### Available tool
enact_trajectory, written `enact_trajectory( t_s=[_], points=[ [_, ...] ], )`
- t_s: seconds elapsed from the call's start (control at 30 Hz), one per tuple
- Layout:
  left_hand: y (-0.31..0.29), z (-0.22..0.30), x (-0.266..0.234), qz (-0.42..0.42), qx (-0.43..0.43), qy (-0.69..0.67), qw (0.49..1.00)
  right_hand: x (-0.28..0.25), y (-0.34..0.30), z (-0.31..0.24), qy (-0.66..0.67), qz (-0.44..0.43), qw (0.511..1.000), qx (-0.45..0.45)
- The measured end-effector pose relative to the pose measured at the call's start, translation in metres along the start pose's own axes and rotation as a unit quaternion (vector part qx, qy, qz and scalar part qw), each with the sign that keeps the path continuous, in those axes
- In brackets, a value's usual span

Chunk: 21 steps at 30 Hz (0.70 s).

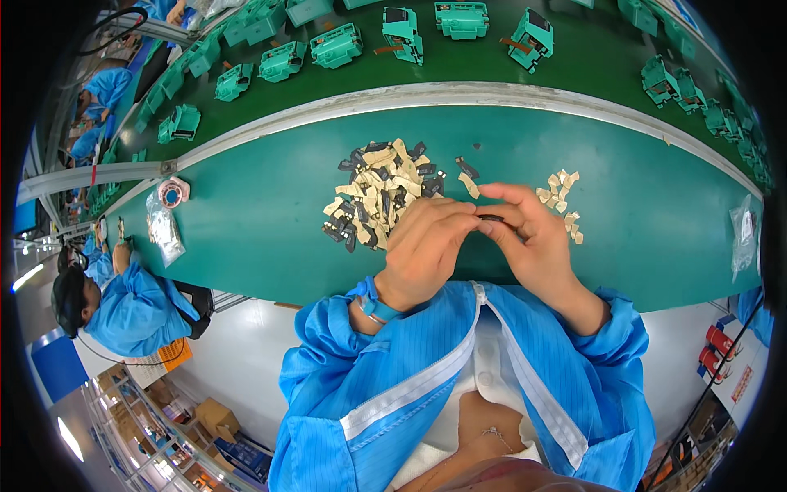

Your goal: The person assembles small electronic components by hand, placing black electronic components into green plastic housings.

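Here, both hands meet over the green surface (246,221) and pinch one small dark part (490,218) between them — the left hand (426,246) closes its grip on it from one side, the right hand (529,234) from the other. Fingers cover most of the part, so its shape is hard to make out. Just beyond the left hand lies a heap of tan and black pieces (381,193); a smaller tan scatter (561,197) sits by the right hand. Two clear bags (164,230) lie far left and right — contents unclear.
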<state>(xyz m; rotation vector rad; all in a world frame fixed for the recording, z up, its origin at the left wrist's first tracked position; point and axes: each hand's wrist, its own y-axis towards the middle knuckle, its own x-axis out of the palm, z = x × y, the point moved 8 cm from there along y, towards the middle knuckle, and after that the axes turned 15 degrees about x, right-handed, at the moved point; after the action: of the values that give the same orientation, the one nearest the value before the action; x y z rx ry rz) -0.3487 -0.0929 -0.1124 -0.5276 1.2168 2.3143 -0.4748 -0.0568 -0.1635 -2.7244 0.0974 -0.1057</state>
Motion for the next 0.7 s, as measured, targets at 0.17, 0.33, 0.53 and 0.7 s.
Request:
enact_trajectory(
  t_s=[0.17,0.33,0.53,0.7],
  points=[
    [0.014,0.023,-0.016,-0.032,0.151,0.051,0.987,0.000,-0.004,-0.003,0.247,-0.095,0.958,0.111],
    [0.021,0.037,-0.011,-0.107,0.213,0.057,0.970,-0.003,-0.009,0.002,0.094,-0.162,0.957,0.220],
    [0.015,0.027,-0.002,-0.078,0.139,0.028,0.987,-0.015,-0.020,-0.025,-0.041,-0.008,0.997,-0.066],
    [0.022,0.020,0.002,-0.081,0.040,-0.089,0.992,-0.020,-0.023,-0.042,-0.095,0.049,0.977,-0.185]
  ],
)
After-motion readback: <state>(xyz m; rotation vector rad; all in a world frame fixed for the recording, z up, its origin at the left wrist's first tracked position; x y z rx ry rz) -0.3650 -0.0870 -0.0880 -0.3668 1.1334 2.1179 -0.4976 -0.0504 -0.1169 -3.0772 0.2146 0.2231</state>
